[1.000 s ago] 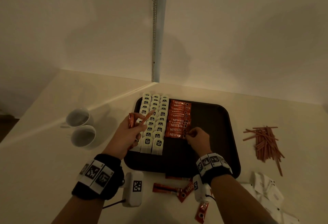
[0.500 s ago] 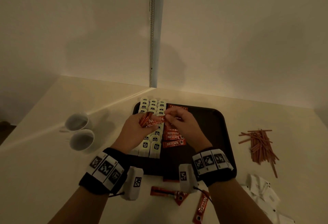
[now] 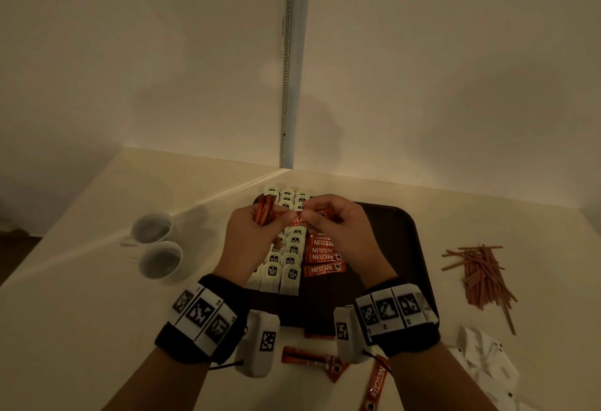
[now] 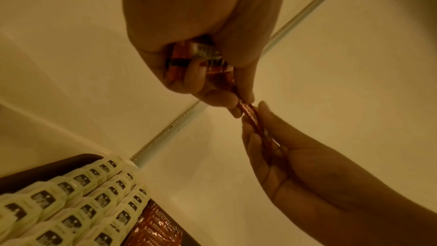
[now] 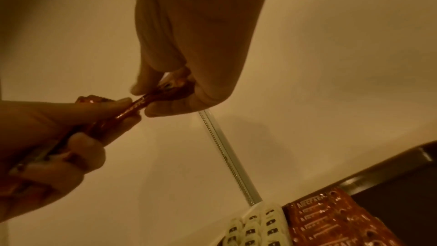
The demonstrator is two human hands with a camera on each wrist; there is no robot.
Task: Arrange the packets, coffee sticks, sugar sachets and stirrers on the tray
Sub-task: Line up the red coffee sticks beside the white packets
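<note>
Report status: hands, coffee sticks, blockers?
Left hand grips a coffee stick bundle. Right hand pinches one stick from it. Above tray; nothing blocking.

I seem to be at a refreshment counter, perhaps in an office or hotel. A pale counter (image 3: 81, 329) meets bare cream walls (image 3: 146, 52). Two white cups (image 3: 156, 244) sit at nine o'clock, a dark serving tray (image 3: 403, 241) at twelve.

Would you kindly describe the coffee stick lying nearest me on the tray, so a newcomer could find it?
Start at the dark tray. Right of the white packets runs a column of red coffee sticks. Yours is the nearest coffee stick, slightly tilted, its whole label uncovered.
</note>
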